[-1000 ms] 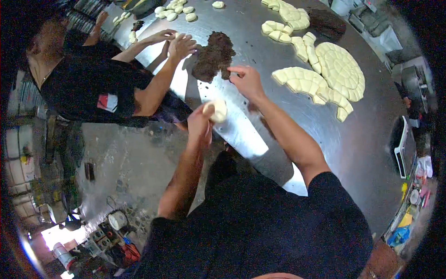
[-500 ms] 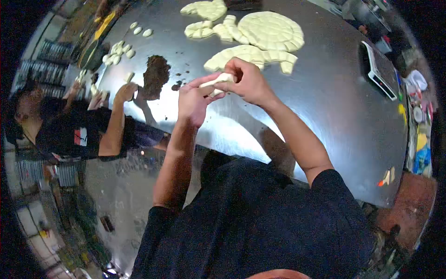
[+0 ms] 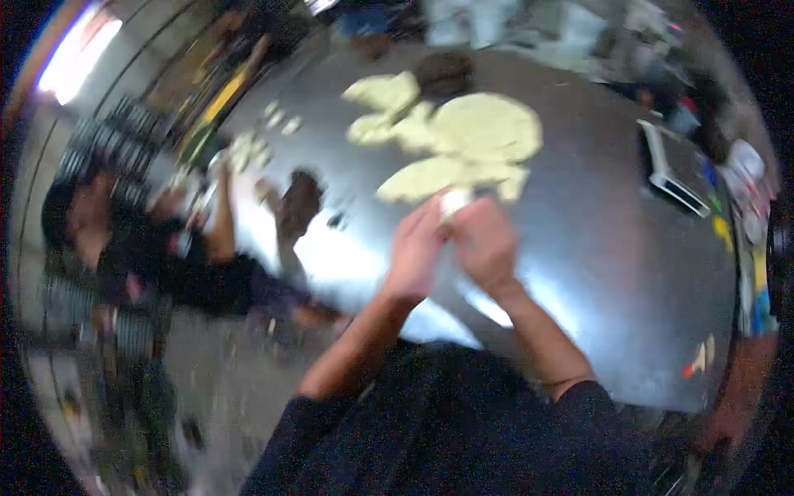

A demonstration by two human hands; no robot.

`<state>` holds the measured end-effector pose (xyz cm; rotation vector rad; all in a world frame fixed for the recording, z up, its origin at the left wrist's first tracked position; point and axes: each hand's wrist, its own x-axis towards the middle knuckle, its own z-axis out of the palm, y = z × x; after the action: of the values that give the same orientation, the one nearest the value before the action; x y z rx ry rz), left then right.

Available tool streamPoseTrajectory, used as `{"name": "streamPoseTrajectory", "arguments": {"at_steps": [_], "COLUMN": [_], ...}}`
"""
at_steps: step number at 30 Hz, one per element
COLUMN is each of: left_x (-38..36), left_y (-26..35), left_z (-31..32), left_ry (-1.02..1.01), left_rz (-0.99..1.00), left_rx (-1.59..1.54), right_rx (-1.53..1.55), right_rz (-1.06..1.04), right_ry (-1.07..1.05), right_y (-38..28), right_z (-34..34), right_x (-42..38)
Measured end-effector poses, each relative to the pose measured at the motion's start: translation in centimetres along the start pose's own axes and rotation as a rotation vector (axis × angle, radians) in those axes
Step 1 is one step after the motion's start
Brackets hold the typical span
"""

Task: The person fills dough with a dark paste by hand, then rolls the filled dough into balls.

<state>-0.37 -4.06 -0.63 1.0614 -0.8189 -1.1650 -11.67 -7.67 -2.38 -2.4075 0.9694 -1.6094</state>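
Observation:
A small piece of pale dough (image 3: pixel 455 201) shows between the tips of my two hands, above the steel table. My left hand (image 3: pixel 418 252) is closed round its left side. From the right, my right hand (image 3: pixel 486 241) grips the same piece, and the fingers of both hands nearly touch. Motion blur hides the exact finger positions. Just beyond my hands lies a flat strip of dough (image 3: pixel 422 178), with a large round of scored dough (image 3: pixel 488 128) behind it. Another flat dough piece (image 3: pixel 385 91) lies farther back on the left.
Left of my hands, dark crumbly filling (image 3: pixel 301 201) lies on the steel table (image 3: pixel 595 273). A co-worker (image 3: pixel 182 256) reaches over the left side, near small dough balls (image 3: pixel 248 153). A dark mass (image 3: pixel 444 74) sits at the back. A white-edged device (image 3: pixel 674 169) stands at right.
The view has tilted up and shifted, so the table appears lower. My hands have come closer together round the dough, which now shows less between them.

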Motion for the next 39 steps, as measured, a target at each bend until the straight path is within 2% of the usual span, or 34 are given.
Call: {"name": "streamPoseTrajectory", "arguments": {"at_steps": [1,3,4,7,8,9,10,11,12,13,16,17,19,20,22,24,26,27,29,30,32,33,36,37,38,39], "left_x": [1.5,0.7,-0.4,-0.7,-1.1,-0.8,-0.6,-0.8,-0.6,-0.9,-0.8,-1.2,-1.7,-1.7,-2.6,-2.3,-2.0,-2.2,-2.5,-2.6,-2.5,-2.2,-2.2,-2.5,-2.6,-2.7], "left_y": [-3.7,0.3,2.7,0.9,-0.1,-1.4,-0.3,0.6,-0.2,0.0,0.9,1.4,1.0,1.0,1.6,1.5,1.4,1.2,0.6,0.4,0.2,0.0,-1.1,-1.4,-2.1,-3.6], "left_z": [-4.4,-3.5,-1.1,0.3,0.3,-0.8,0.8,2.1,2.1,1.5,2.0,2.2,2.3,2.4,2.0,1.2,0.4,0.3,0.4,0.3,0.1,-0.8,-2.6,-3.4,-4.5,-5.8], "left_ry": [-0.061,-0.155,-0.135,0.003,-0.06,-0.014,-0.038,0.01,-0.076,-0.208,0.005,0.017,-0.139,-0.143,-0.095,-0.097,-0.087,-0.153,-0.228,-0.222,-0.187,-0.276,-0.268,-0.265,-0.249,-0.164], "left_rz": [-0.028,-0.125,-0.094,-0.097,0.01,-0.009,-0.181,-0.31,-0.233,-0.236,-0.123,-0.112,-0.071,-0.181,-0.384,-0.325,-0.272,-0.244,-0.212,-0.207,-0.278,-0.193,-0.165,-0.086,-0.1,-0.051], "left_rx": [0.151,0.061,-0.02,-0.046,0.096,0.222,0.062,0.028,0.132,-0.006,-0.046,-0.049,0.052,0.067,-0.082,-0.092,-0.096,-0.022,0.051,0.049,0.127,0.307,0.317,0.434,0.428,0.584], "right_rx": [0.14,0.308,0.275,0.249,0.266,0.232,0.188,0.088,-0.017,0.016,0.064,0.068,0.106,0.114,-0.019,0.046,0.05,0.056,0.112,0.116,-0.036,-0.024,0.145,0.153,0.138,0.121], "right_rz": [-0.057,-0.053,-0.061,0.063,0.067,0.079,0.087,0.015,-0.051,-0.096,-0.089,-0.022,0.173,0.172,-0.059,-0.06,-0.031,-0.039,0.23,0.224,-0.02,-0.029,0.034,0.035,0.079,0.124], "right_ry": [-0.032,0.031,0.118,0.109,0.102,0.106,0.101,0.097,0.097,0.09,0.065,0.078,0.029,0.022,-0.099,-0.138,-0.018,-0.025,-0.063,-0.066,-0.078,-0.108,-0.207,-0.224,-0.232,-0.242], "right_y": [-0.1,-0.8,-0.9,-0.5,-0.3,-0.3,0.6,0.9,0.9,0.3,-1.2,-1.8,-1.3,-1.3,-1.3,-3.5,-3.4,-2.8,-1.7,-2.0,-2.5,-2.6,-4.0,-4.3,-4.4,-4.3], "right_z": [0.2,-1.5,-2.2,-3.8,-3.5,-3.6,-4.0,-4.2,-4.3,-4.6,-5.2,-5.7,-5.1,-5.1,-5.4,-6.4,-6.1,-5.5,-4.1,-4.1,-4.2,-4.0,-5.0,-5.7,-6.8,-8.0], "right_x": [-0.7,-1.3,-1.2,-0.7,-0.9,-1.1,-0.7,-0.6,-0.7,-0.4,-0.1,0.0,-0.6,-0.8,-0.2,-0.2,-1.0,-1.4,-2.4,-2.2,-1.9,-2.4,-3.6,-4.2,-4.8,-5.4]}}
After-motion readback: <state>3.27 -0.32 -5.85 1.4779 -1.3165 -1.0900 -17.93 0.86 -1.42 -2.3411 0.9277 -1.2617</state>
